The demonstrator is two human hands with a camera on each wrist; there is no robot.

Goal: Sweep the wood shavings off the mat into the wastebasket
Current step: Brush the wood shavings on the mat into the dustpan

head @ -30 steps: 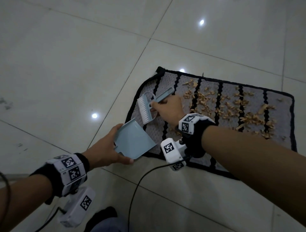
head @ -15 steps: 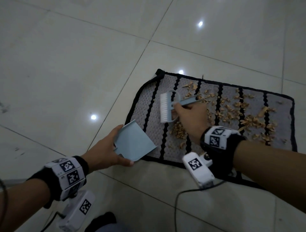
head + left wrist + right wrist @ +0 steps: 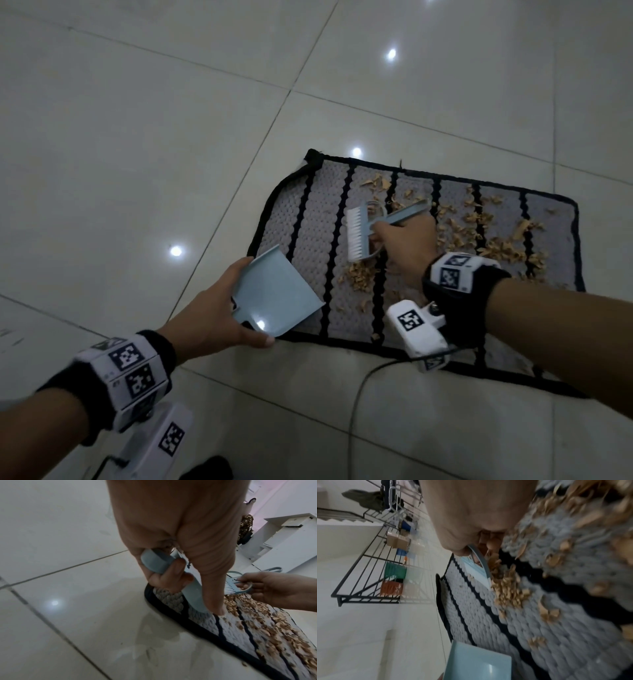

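A grey mat [image 3: 298,219] with black stripes and a black border lies on the tiled floor. Tan wood shavings [image 3: 496,246] are scattered over its right half, and a small pile [image 3: 359,277] sits just below the brush. My right hand [image 3: 404,246] grips the handle of a pale blue hand brush [image 3: 359,236], white bristles pointing left, over the mat's middle. My left hand [image 3: 212,315] holds a pale blue dustpan [image 3: 274,301] at the mat's near left corner, its mouth toward the pile. The left wrist view shows fingers wrapped round the dustpan handle [image 3: 154,562]. No wastebasket is in view.
Glossy pale floor tiles [image 3: 137,137] surround the mat. A black cable [image 3: 359,387] trails from my right wrist across the floor near the mat's front edge. In the right wrist view a black wire shelf [image 3: 373,563] with boxes stands across the room.
My right hand carried the brush rightward from the mat's left end to above the shavings, and a small pile now lies below the bristles. The dustpan has stayed at the near left corner.
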